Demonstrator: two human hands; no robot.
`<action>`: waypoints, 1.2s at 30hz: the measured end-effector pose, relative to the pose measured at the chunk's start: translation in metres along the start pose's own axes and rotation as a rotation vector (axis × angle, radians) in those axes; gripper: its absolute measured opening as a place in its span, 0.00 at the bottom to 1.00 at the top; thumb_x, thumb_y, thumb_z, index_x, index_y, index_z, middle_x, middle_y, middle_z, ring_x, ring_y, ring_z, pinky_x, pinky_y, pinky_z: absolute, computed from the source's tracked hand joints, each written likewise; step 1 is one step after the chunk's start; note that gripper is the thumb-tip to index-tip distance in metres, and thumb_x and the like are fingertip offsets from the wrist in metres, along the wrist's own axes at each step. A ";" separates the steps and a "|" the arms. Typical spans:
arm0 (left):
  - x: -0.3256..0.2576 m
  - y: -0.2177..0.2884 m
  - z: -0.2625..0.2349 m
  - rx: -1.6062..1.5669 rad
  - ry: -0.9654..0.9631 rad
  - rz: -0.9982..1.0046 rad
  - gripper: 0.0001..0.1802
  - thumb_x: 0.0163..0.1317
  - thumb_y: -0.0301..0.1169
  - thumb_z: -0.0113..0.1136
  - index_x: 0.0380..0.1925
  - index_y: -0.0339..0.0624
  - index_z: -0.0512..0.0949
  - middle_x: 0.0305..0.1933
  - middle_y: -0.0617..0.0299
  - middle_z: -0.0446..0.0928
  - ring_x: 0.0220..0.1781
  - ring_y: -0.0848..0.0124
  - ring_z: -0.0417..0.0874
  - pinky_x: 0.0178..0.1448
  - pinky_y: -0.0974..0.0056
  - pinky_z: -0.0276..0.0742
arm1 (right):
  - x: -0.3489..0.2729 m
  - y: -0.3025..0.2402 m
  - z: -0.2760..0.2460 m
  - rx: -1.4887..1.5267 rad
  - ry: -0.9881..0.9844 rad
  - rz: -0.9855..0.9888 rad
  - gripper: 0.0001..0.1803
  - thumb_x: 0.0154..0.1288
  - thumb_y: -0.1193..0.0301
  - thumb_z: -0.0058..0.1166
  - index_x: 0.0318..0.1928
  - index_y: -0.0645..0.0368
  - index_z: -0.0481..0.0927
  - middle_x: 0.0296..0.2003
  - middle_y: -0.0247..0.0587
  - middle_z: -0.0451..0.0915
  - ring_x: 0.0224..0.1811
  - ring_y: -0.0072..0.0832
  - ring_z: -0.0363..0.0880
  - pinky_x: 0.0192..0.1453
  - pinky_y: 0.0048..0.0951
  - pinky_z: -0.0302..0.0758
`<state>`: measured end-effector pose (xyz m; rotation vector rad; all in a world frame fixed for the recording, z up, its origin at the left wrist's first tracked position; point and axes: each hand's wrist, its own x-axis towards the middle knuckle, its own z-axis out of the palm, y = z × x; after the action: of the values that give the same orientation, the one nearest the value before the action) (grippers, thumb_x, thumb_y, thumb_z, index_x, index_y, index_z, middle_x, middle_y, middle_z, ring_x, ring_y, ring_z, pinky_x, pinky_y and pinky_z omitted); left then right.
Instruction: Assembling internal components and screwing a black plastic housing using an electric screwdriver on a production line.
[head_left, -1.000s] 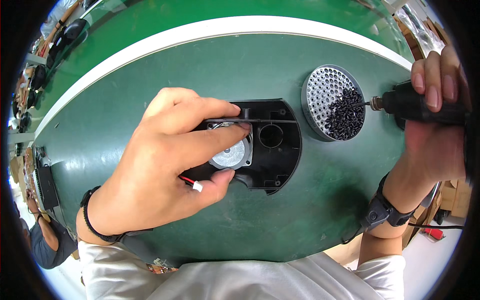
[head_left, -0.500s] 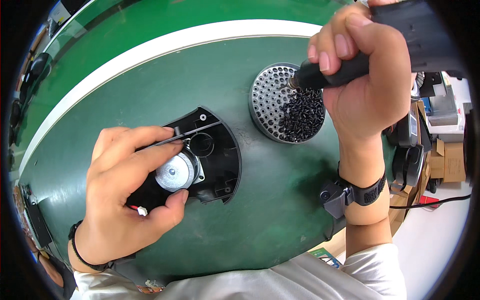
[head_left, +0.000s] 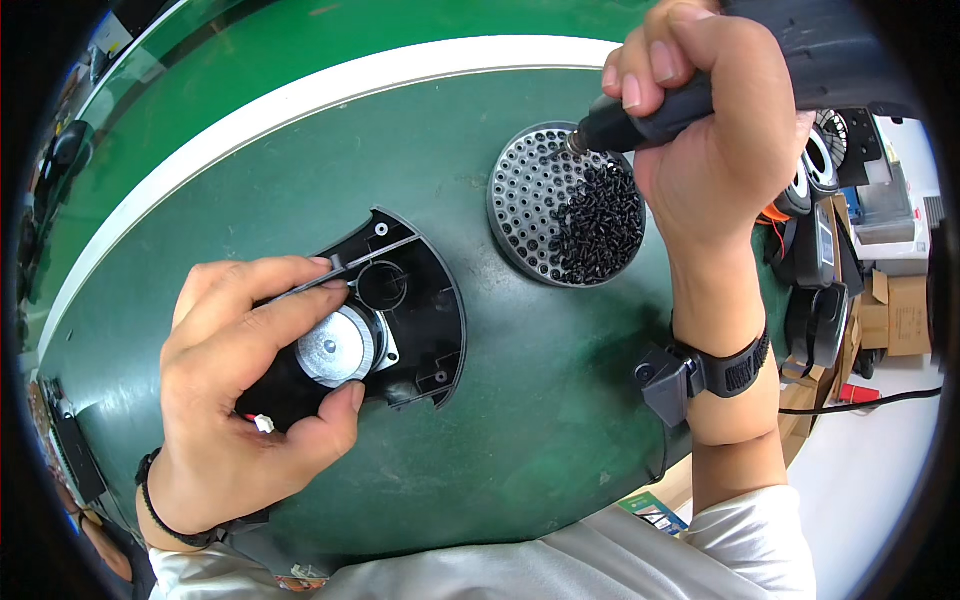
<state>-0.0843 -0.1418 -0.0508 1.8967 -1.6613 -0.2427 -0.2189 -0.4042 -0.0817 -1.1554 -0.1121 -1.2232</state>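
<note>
My left hand [head_left: 235, 370] is closed around a black plastic housing [head_left: 425, 320] lying on the green table. Its fingers lie over the housing's inner rib, and the thumb is by a round silver speaker [head_left: 335, 345] set inside. A small white connector [head_left: 264, 424] on a red wire pokes out under that hand. My right hand [head_left: 725, 120] grips a black electric screwdriver [head_left: 660, 115], held tilted. The driver's tip is over the far part of a round grey screw tray [head_left: 525, 200] with rows of holes. Black screws [head_left: 600, 225] are heaped in the tray's right half.
The green table [head_left: 540, 400] has a white edge strip [head_left: 330, 90] along its far side. At the right stand cardboard boxes [head_left: 900, 315], dark devices [head_left: 815, 325] and white round parts [head_left: 818, 160]. A black cable [head_left: 860, 405] runs there. A wrist-strapped camera [head_left: 665, 380] sits on my right forearm.
The screwdriver tip has moved slightly left and away from me over the tray. In the picture, the housing and my left hand have shifted a little left.
</note>
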 end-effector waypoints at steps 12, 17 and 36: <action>-0.003 -0.004 -0.004 -0.017 -0.042 -0.032 0.29 0.34 0.23 0.69 0.45 0.32 0.83 0.53 0.47 0.81 0.52 0.54 0.80 0.59 0.56 0.73 | -0.001 -0.017 0.028 -0.187 0.099 0.028 0.17 0.63 0.81 0.49 0.52 0.64 0.66 0.23 0.42 0.71 0.14 0.28 0.67 0.19 0.31 0.71; -0.004 -0.005 -0.003 -0.013 -0.045 -0.046 0.29 0.34 0.23 0.69 0.45 0.32 0.83 0.53 0.47 0.81 0.52 0.54 0.80 0.60 0.55 0.73 | -0.003 -0.009 0.031 -0.144 0.111 0.000 0.17 0.63 0.81 0.48 0.52 0.64 0.66 0.22 0.41 0.70 0.13 0.27 0.66 0.19 0.30 0.71; 0.008 0.014 -0.031 0.045 -0.028 0.020 0.27 0.38 0.29 0.76 0.45 0.40 0.87 0.59 0.51 0.80 0.64 0.50 0.77 0.75 0.34 0.51 | -0.016 -0.084 0.054 -0.057 -0.273 0.136 0.09 0.69 0.67 0.43 0.39 0.61 0.71 0.27 0.33 0.65 0.27 0.23 0.66 0.42 0.31 0.67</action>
<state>-0.0787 -0.1399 -0.0162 1.9161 -1.7167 -0.2263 -0.2639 -0.3450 -0.0139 -1.3536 -0.2010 -0.9502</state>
